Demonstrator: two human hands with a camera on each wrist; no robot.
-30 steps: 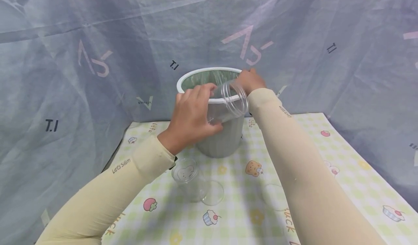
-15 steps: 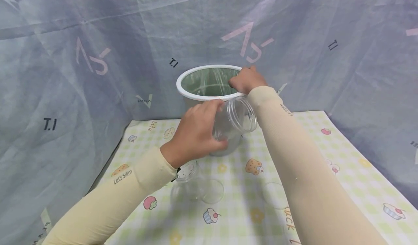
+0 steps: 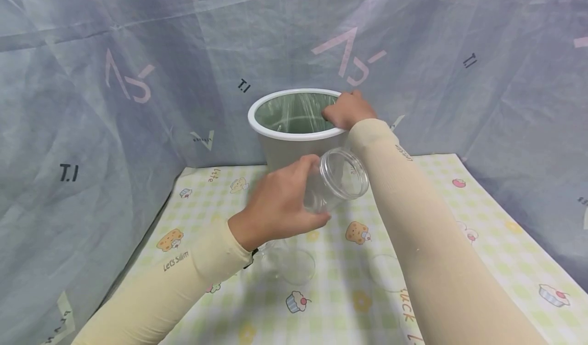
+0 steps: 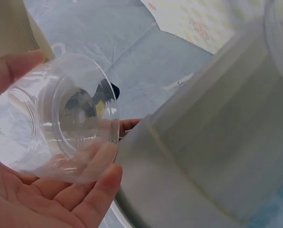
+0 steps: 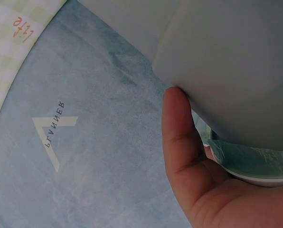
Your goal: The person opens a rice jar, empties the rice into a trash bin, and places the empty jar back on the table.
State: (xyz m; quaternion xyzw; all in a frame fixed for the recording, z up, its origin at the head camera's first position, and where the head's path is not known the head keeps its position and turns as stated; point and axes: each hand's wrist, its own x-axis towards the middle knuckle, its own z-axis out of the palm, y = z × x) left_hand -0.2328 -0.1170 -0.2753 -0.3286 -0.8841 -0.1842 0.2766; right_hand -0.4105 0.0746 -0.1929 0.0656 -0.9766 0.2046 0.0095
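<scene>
A clear plastic jar point(image 3: 318, 189) is tilted on its side in front of the bin, its open mouth facing right and toward me. My left hand point(image 3: 277, 202) grips its body, thumb below and fingers above. In the left wrist view the same jar point(image 4: 80, 118) looks see-through, with nothing visible inside. My right hand point(image 3: 350, 111) holds the right rim of a grey trash can point(image 3: 294, 153) with a white rim and a green liner bag. In the right wrist view, one straight digit of the right hand point(image 5: 189, 152) lies against the can's outer wall point(image 5: 227, 61).
Another clear container point(image 3: 267, 266) stands partly hidden under my left wrist. Beside it lies a clear round disc point(image 3: 298, 267), with a second faint disc point(image 3: 385, 273) near my right forearm. A checked cloth point(image 3: 331, 304) covers the table; grey-blue fabric point(image 3: 184, 69) hangs behind.
My left hand has brought the jar down and toward me, away from the can's rim, turning its mouth a little upward. The right hand stays on the rim.
</scene>
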